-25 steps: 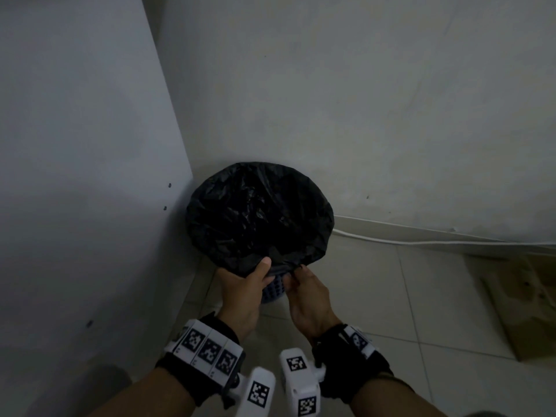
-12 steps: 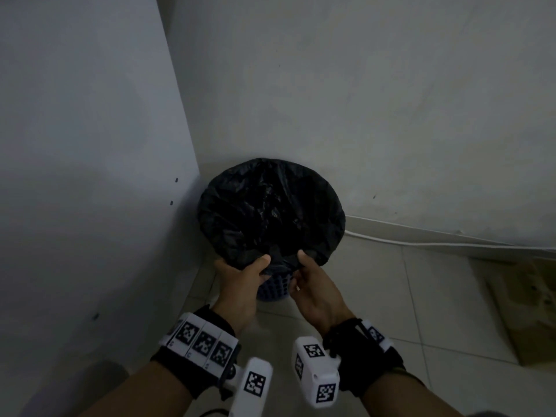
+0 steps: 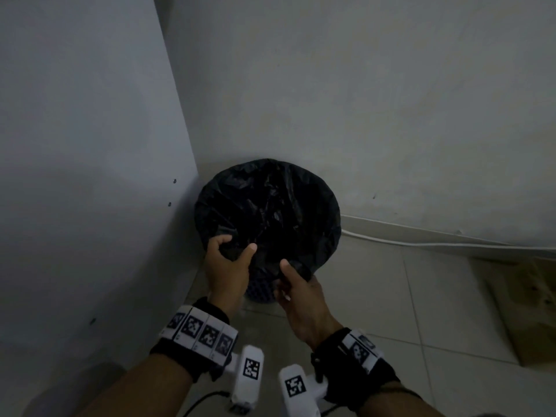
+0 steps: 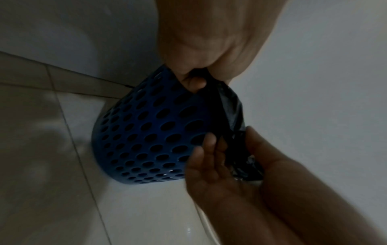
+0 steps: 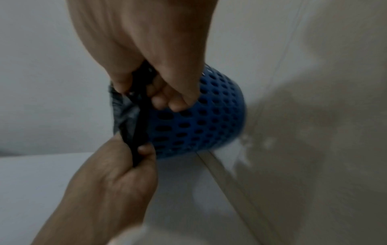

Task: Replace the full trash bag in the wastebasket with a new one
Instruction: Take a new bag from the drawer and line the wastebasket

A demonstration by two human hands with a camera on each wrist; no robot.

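Note:
A black trash bag (image 3: 267,206) lines a blue perforated wastebasket (image 3: 260,291) in the corner of the room. My left hand (image 3: 233,254) grips a bunched fold of the bag's near-left edge between thumb and fingers. My right hand (image 3: 290,279) pinches the near-right edge beside it. In the left wrist view the bag (image 4: 232,107) stretches between both hands in front of the basket (image 4: 150,129). The right wrist view shows the same black strip (image 5: 138,126) taut against the basket (image 5: 209,119). What the bag holds is hidden.
A white panel (image 3: 90,176) stands close on the left and a wall (image 3: 361,100) behind the basket. A white cable (image 3: 436,243) runs along the baseboard. Cardboard (image 3: 529,311) lies on the tiled floor (image 3: 376,296) at the right.
Both hands have pulled the bag's near edge up off the rim. My left hand has moved up and inward, bunching the plastic. More of the blue basket shows below.

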